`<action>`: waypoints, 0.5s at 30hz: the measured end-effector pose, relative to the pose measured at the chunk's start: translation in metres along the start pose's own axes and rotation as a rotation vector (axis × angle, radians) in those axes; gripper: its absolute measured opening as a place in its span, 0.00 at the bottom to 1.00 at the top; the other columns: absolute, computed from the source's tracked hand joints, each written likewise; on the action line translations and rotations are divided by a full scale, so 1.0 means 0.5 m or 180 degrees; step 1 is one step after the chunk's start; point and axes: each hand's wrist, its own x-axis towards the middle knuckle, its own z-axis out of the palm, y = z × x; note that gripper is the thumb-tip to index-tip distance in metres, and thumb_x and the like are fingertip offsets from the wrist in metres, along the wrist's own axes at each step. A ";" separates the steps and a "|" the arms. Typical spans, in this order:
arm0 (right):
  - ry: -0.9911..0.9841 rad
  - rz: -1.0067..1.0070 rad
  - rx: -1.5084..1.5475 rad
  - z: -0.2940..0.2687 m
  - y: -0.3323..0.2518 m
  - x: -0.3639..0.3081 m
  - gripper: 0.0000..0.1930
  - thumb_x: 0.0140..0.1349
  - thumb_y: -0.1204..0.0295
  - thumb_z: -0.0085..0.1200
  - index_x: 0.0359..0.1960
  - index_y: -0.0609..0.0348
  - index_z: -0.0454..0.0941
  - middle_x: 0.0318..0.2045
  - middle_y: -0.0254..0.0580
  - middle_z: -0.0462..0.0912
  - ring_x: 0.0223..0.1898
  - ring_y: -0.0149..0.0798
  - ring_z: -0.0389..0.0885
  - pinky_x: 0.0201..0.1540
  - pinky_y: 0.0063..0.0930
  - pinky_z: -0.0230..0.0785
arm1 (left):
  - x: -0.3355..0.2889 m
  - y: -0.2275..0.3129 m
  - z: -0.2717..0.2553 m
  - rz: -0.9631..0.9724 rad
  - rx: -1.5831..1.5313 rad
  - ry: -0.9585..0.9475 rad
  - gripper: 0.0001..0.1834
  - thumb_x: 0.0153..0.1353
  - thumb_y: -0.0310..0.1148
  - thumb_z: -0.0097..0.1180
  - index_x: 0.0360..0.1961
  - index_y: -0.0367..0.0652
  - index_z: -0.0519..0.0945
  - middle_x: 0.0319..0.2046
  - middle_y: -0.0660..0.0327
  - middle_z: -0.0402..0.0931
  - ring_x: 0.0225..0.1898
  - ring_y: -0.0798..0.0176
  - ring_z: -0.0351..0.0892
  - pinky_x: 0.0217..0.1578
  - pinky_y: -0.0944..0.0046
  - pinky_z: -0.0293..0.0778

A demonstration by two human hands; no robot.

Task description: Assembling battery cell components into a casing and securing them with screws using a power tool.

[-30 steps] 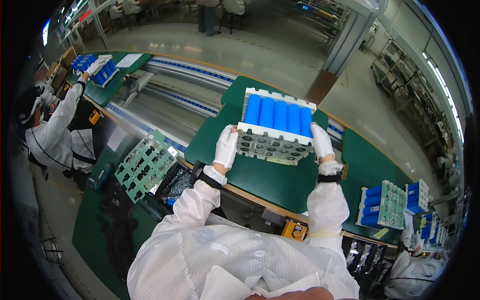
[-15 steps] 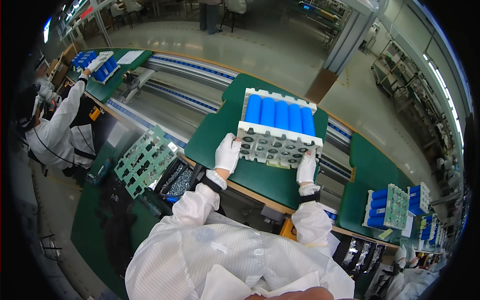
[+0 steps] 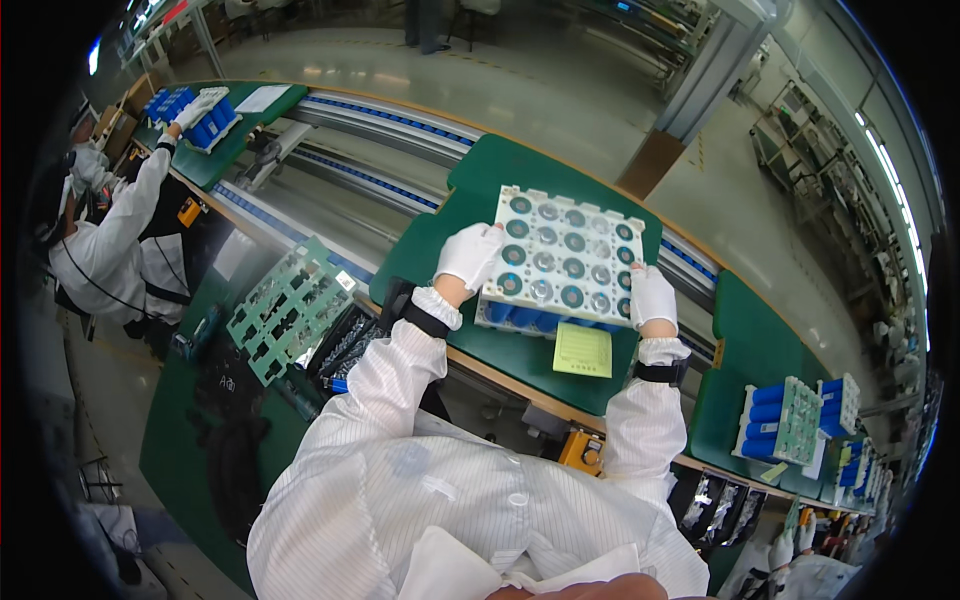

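Observation:
A battery pack (image 3: 558, 238) of blue cylindrical cells in white plastic end holders is in front of me on a green board (image 3: 490, 355). Its white face with rows of round cell ends is turned up toward me, and some blue cell sides show below its near edge. My left hand (image 3: 470, 257), in a white glove, grips the pack's left edge. On the right edge my gloved right hand (image 3: 652, 297) is closed too, the thumb on the holder. A yellow paper slip (image 3: 583, 350) sticks out under the near side.
Left of me lie a green slotted plate (image 3: 290, 310), a black bin of screws (image 3: 345, 350) and a power screwdriver (image 3: 205, 332). More battery packs (image 3: 780, 420) stand at the right. A co-worker (image 3: 120, 240) handles packs at the far left. Conveyor rails (image 3: 380, 125) run behind.
The pack has tipped so that its cell-end face, earlier facing my body, now faces up. Both hands have kept hold and moved with it. The yellow slip shows more fully.

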 end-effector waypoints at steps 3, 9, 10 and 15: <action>0.0252 -0.0620 -0.0373 0.013 0.016 -0.010 0.22 0.69 0.55 0.39 0.47 0.61 0.77 0.37 0.62 0.81 0.40 0.61 0.80 0.42 0.49 0.71 | -0.024 -0.028 0.018 -0.0464 -0.0511 -0.0230 0.11 0.67 0.32 0.45 0.33 0.39 0.77 0.29 0.53 0.76 0.31 0.51 0.79 0.30 0.55 0.75; 0.0252 -0.0746 0.0018 -0.017 0.113 -0.001 0.22 0.69 0.58 0.42 0.50 0.65 0.77 0.36 0.53 0.83 0.32 0.49 0.81 0.36 0.40 0.71 | -0.081 0.076 -0.070 -0.1362 -0.1075 -0.0580 0.17 0.63 0.48 0.49 0.37 0.47 0.79 0.32 0.52 0.80 0.36 0.49 0.81 0.38 0.53 0.74; 0.0111 -0.0869 0.0016 -0.016 0.082 -0.015 0.22 0.69 0.58 0.42 0.50 0.65 0.77 0.36 0.53 0.83 0.32 0.49 0.81 0.36 0.40 0.71 | -0.113 0.064 -0.094 -0.1277 -0.0984 -0.0331 0.17 0.63 0.48 0.49 0.36 0.47 0.79 0.33 0.53 0.80 0.36 0.49 0.81 0.38 0.54 0.74; -0.0054 -0.0159 0.0365 -0.015 0.025 -0.052 0.20 0.68 0.61 0.43 0.50 0.65 0.76 0.30 0.37 0.79 0.24 0.28 0.72 0.24 0.25 0.65 | -0.247 -0.034 -0.276 -0.1994 -0.0417 0.0696 0.17 0.55 0.43 0.59 0.41 0.45 0.81 0.40 0.53 0.80 0.41 0.50 0.81 0.43 0.56 0.76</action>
